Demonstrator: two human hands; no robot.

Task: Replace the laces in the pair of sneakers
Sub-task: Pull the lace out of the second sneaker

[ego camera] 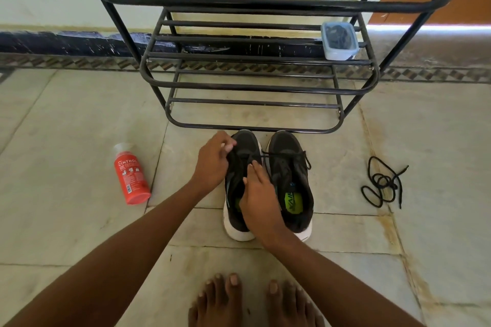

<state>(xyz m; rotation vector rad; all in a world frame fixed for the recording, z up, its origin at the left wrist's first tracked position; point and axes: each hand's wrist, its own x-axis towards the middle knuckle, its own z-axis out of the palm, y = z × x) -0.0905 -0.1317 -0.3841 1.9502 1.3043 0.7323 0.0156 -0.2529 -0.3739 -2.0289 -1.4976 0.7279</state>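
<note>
Two black sneakers with white soles stand side by side on the floor, toes toward the rack. My left hand [214,160] pinches the black lace at the front of the left sneaker [245,146]. My right hand [261,202] rests on that sneaker's tongue and opening, fingers pressed down on it. A taut black lace [284,154] runs from the left sneaker across the right sneaker [288,167]. A loose black lace [382,183] lies coiled on the tiles to the right.
A black metal shoe rack [252,87] stands just behind the sneakers, with a clear plastic box [338,40] of dark laces on its shelf. A red spray bottle [131,175] lies on the floor at left. My bare feet [255,302] are at the bottom edge.
</note>
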